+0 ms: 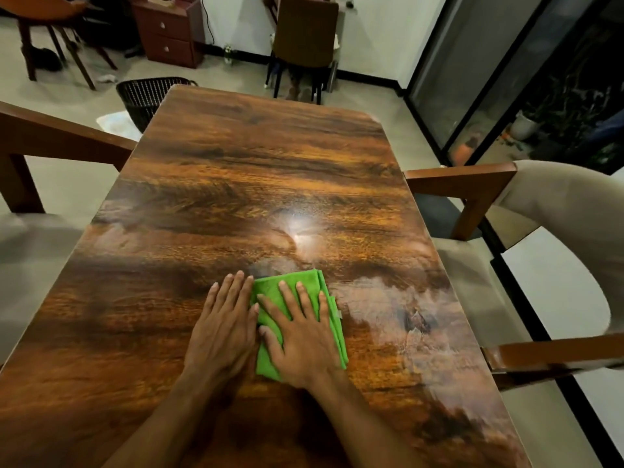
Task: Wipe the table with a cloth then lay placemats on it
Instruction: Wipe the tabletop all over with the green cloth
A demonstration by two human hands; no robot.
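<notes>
Here right hand [304,346] and left hand [223,332], fingers [304,298] straight, flatten the cloth [267,292], its length pointing away.

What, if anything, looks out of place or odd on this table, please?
Nothing looks spilled or damaged. Cloudy, whitish smears cover the right side of the table, beside the green cloth; they look like wet wipe streaks or reflections, and I cannot tell which.

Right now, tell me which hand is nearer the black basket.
Left. The black basket stands far ahead, leftward; the left hand lies closer, the right hand farther right on the cloth.
</notes>
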